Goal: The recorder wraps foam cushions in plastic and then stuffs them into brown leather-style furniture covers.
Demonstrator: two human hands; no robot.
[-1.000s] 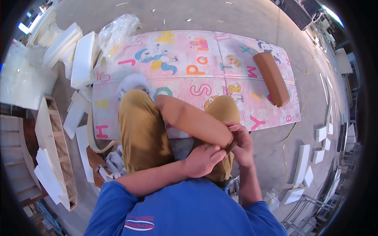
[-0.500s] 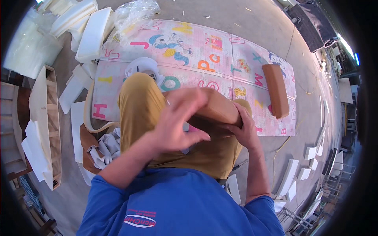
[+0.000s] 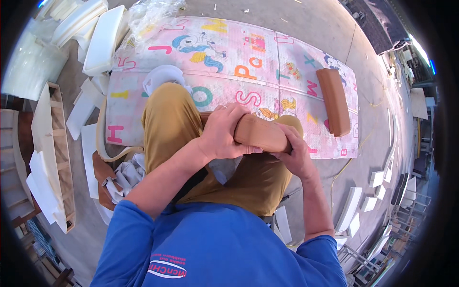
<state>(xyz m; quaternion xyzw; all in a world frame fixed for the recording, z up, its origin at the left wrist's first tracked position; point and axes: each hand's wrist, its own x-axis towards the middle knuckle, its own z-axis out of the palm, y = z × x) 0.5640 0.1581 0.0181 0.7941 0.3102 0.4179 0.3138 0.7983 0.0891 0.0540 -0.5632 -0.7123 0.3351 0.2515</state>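
A long padded piece covered in brown leather-like material (image 3: 260,132) lies across my lap, between my knees. My left hand (image 3: 224,131) is wrapped over its left part, fingers on top and thumb along the near side. At its right end my right hand (image 3: 295,152) grips the edge, the thumb on the near face and the fingers behind. The underside of the piece is hidden from me. A second brown padded piece (image 3: 333,103) of like shape rests on the mat to the right, beyond my right knee.
A pink foldable play mat (image 3: 158,107) with letters spreads before me, a white curved ring-like piece (image 3: 165,79) on it. To the left lie white foam blocks (image 3: 101,48), a wooden frame (image 3: 60,143) and crumpled grey-and-brown fabric (image 3: 126,177). Small white blocks (image 3: 349,209) are scattered on the right.
My left hand has come down from above the brown padded piece and closed around it. The piece has turned a little, and my right hand keeps its hold on the right end.
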